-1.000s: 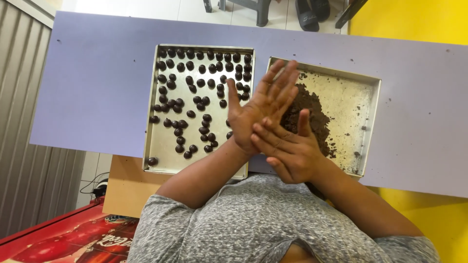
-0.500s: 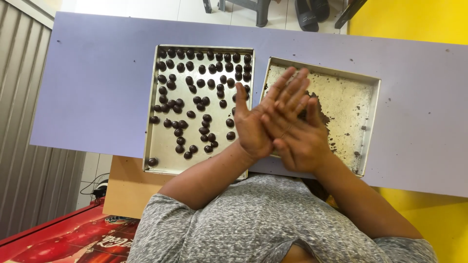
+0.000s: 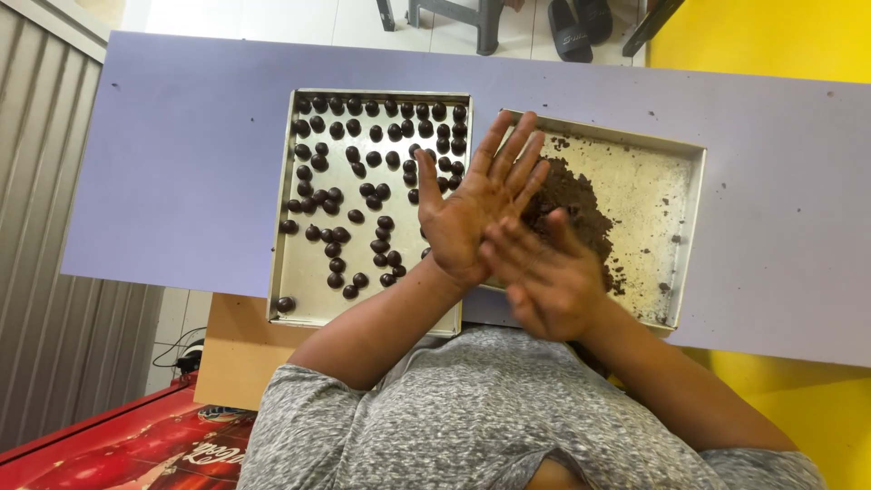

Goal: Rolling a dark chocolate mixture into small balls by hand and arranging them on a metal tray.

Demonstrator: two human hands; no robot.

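Overhead view of a person in a mottled grey shirt [image 3: 472, 408] at a lilac bench [image 3: 181, 163]. The left hand [image 3: 472, 204] is held flat and released, palm turned toward the right hand, fingers spread and pointing to the far side, over the gap between the two metal trays. The right hand [image 3: 544, 277] lies pressed against the heel and palm of the left hand, its fingers extended rather than clenched; whether anything is caught between the two palms cannot be told. The left tray [image 3: 283, 272], rectangular and pale, holds many small dark round balls [image 3: 363, 163], packed in rows along its far edge, scattered more loosely toward the middle, with one ball alone at the near left corner [image 3: 285, 304]. The right tray [image 3: 691, 236], just beside the left tray, carries a heap of dark crumbly mixture [image 3: 581, 204] at its left part, directly under and beyond the hands, with fine dark crumbs strewn over the remaining pale surface. Far of the bench, chair legs [image 3: 454, 18] and a pair of black sandals [image 3: 581, 23] stand on a light floor. At the near left corner of the view, a red surface [image 3: 100, 454] shows beside a tan board [image 3: 236, 354] beneath the bench.
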